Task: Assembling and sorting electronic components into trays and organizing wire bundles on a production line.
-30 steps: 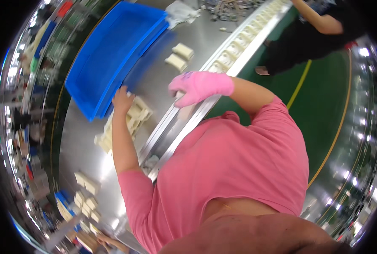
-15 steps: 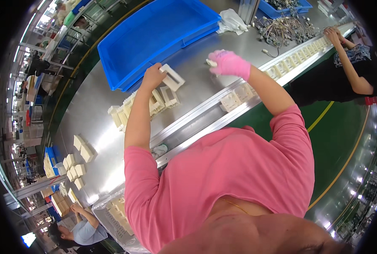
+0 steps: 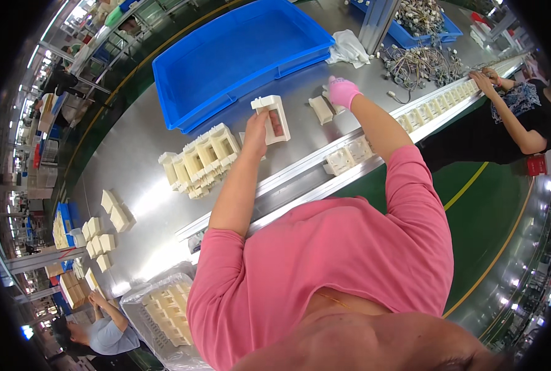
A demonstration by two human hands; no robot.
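My left hand [image 3: 257, 133] is closed on the side of a white plastic frame [image 3: 278, 122], its fingers showing through the opening. A row of similar cream frames [image 3: 207, 154] lies left of that wrist, and another frame is partly hidden behind it. Across from it, my right hand [image 3: 342, 93], in a pink glove, is closed at the upper end of a small white plastic piece [image 3: 336, 106]; its fingertips are partly hidden. Just left of the glove, a second oblong white piece [image 3: 320, 110] lies on the metal table.
A large blue tray [image 3: 244, 77] stands beyond my hands, beside a white cloth [image 3: 348, 49]. A metal rail track [image 3: 300, 179] with white housings [image 3: 349, 156] runs along the near edge. Bundled wires [image 3: 420, 67] lie far right, near a co-worker's hands [image 3: 485, 80].
My left hand has drawn the frame nearer and turned it more upright, away from the tray. My right hand has shifted slightly right, uncovering two white pieces. The view has shifted a little.
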